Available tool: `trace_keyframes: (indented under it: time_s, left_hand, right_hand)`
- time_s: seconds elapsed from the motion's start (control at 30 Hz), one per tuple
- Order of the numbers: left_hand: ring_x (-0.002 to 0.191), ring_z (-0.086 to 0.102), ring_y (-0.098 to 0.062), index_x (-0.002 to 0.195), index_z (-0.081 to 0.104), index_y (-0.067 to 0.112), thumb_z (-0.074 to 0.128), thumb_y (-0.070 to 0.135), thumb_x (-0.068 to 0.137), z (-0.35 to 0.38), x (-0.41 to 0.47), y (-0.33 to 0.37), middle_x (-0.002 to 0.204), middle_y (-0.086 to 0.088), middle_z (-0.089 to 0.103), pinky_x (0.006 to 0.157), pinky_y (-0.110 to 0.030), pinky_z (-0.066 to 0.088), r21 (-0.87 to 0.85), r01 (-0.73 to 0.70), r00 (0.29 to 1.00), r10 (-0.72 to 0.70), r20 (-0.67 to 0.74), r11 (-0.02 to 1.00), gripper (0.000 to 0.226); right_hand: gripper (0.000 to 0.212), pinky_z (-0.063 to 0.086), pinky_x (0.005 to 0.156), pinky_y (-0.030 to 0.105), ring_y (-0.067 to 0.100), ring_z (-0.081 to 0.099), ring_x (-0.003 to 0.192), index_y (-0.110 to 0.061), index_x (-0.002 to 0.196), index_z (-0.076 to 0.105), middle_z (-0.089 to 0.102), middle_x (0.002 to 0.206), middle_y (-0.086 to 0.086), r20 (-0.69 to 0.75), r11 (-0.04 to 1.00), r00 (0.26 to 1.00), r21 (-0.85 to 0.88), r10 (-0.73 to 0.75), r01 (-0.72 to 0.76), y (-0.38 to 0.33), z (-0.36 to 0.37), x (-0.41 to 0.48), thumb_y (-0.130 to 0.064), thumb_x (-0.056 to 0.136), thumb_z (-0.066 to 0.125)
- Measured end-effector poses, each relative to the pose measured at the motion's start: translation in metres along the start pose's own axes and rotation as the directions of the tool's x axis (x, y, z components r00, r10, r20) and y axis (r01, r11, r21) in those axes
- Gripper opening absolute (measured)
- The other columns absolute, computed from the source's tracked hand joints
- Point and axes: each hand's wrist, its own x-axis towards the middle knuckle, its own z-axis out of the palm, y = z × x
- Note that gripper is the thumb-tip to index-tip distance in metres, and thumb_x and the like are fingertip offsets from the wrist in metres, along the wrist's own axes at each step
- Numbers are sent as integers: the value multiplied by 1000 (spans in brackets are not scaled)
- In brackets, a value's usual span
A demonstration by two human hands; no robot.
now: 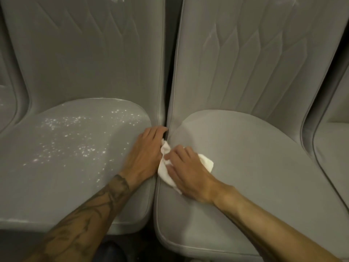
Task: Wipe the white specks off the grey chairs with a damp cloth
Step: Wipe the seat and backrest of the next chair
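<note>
Two grey chairs stand side by side, with only a narrow dark gap between their seats. The left seat [56,176] is scattered with white specks [75,133] — thickest across its middle and toward the back. The right seat [255,167] carries a crumpled white cloth [166,173] at its left edge, pinned under the right hand [190,174], whose fingers [176,153] bend over it. The left hand [145,154] rests on the left seat's right edge — just beside the cloth.

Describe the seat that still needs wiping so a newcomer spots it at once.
Two grey chairs stand side by side, a dark gap between. Take the seat left of the gap. Unlike the plain right seat, it is scattered with white specks.
</note>
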Motion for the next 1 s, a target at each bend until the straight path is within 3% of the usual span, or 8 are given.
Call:
trace_keyframes:
  time_s: [0.1,0.23,0.4,0.6,0.67,0.77,0.9,1.0]
  left_hand:
    - [121,53,-31,139,54,5,38,43,92,-6,-3,3,133,-15,59,105,-40,39,-114,43,999,-44,-3,993,63]
    - [108,52,-17,125,58,14,42,42,98,-2,-2,0,118,0,59,96,-37,43,-192,28,999,-32,-19,981,42]
    - [122,53,-24,142,53,11,45,19,111,6,2,-8,135,-9,59,105,-33,39,-149,54,993,-68,-96,987,33]
    - [128,52,-19,150,47,16,45,25,110,3,11,4,141,-5,55,112,-31,38,-224,89,981,-124,-147,970,41]
    - [130,50,-16,152,45,19,46,25,110,3,21,11,145,-4,51,113,-29,38,-190,44,980,-79,-183,981,43]
    - [140,46,-25,156,43,17,49,25,108,4,45,19,156,-9,41,118,-41,39,-101,18,969,-42,-243,995,49]
    - [148,38,-33,161,37,21,50,29,108,7,87,34,167,-15,24,119,-47,39,26,-1,934,11,-356,1000,55]
    - [151,33,-38,163,33,21,59,21,103,2,125,45,168,-19,18,119,-50,39,57,-20,879,44,-476,998,65]
  right_hand:
    - [38,37,89,40,26,47,105,-11,114,58,56,123,4,94,1000,996,20,12,-14,10,-6,7,-27,106,25]
    - [37,32,90,41,28,43,110,-9,124,55,52,133,9,49,983,990,-136,133,-126,7,-7,23,-25,107,26]
    - [23,38,85,41,24,42,93,-10,105,59,53,106,6,-5,985,998,163,-60,60,-28,-8,-7,-25,103,42]
    - [26,37,95,41,27,46,101,-14,116,55,52,113,6,-64,973,978,136,198,-188,38,-7,20,-28,106,35]
    - [25,36,95,43,30,47,101,-11,117,56,53,115,9,-142,928,924,172,355,-331,67,-6,33,-23,106,38]
    - [16,37,93,40,28,46,98,-9,110,57,52,109,9,-320,786,727,369,608,-495,92,-8,55,-15,105,43]
    - [9,44,89,39,20,47,96,-11,107,52,47,108,4,-350,798,759,491,549,-350,93,1,69,-17,103,47]
    - [18,45,80,45,26,49,89,-9,100,57,51,102,9,-421,885,787,323,452,-335,114,-3,67,-23,101,46]
